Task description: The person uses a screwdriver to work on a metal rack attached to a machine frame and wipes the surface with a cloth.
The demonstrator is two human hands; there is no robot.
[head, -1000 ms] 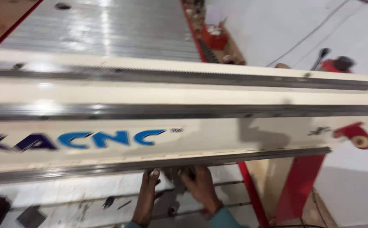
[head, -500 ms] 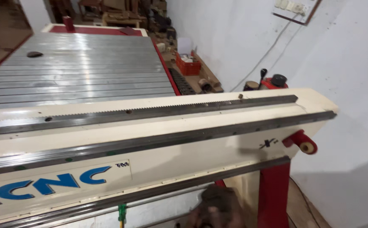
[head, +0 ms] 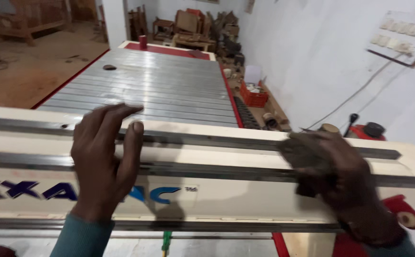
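Observation:
A long cream gantry beam [head: 236, 197] with blue lettering crosses the view, carrying an upper steel rail [head: 207, 139] and a lower steel rail [head: 217, 170]. My left hand [head: 105, 162] lies flat on the beam, its spread fingers reaching over the upper rail and holding nothing. Further right, my right hand [head: 348, 178] presses down on the rails. Under its fingers is what looks like a dark rag [head: 299, 151], held against the upper rail.
Behind the beam stretches a slotted grey metal machine bed [head: 160, 90] with red edges. An orange crate [head: 253, 97] and clutter sit on the floor along the white wall [head: 322, 62]. Wooden furniture [head: 193, 24] is piled at the back. A red fitting [head: 407, 214] caps the beam's right end.
Both hands have come up from below the beam and now rest on top of it. The view has tilted up, showing more of the bed and room.

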